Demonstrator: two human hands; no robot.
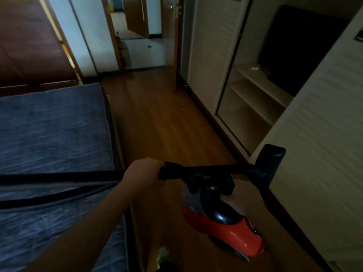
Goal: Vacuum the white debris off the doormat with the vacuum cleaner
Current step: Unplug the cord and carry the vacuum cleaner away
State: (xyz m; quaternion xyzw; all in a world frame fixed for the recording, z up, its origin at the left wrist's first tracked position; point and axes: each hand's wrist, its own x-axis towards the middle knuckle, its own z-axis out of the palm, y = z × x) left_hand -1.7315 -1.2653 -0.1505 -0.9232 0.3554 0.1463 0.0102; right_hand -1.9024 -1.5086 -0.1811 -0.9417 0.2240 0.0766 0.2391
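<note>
The room is dim and a bit blurry, so small things are hard to see. The left hand (144, 172) has its fingers curled tight round the black wand (206, 170) of the vacuum cleaner (222, 224). The wand lies level across the view, and its dark floor head (272, 163) sticks up at the right end, off the floor. A black hose (59, 193) runs out past the left edge, over the blue bed (53, 134).

The red and black body of the vacuum cleaner is low in the middle. The right hand (233, 197) sits at its black top handle, but the handle and the wand hide most of it, so I cannot tell if its fingers are wrapped round.

No doormat shows up in this view. A few tiny white bits (182, 108) lie on the wood floor (157, 124), well ahead. An open doorway (145, 36) is far ahead, and pale shelves (253, 107) are on the right.
</note>
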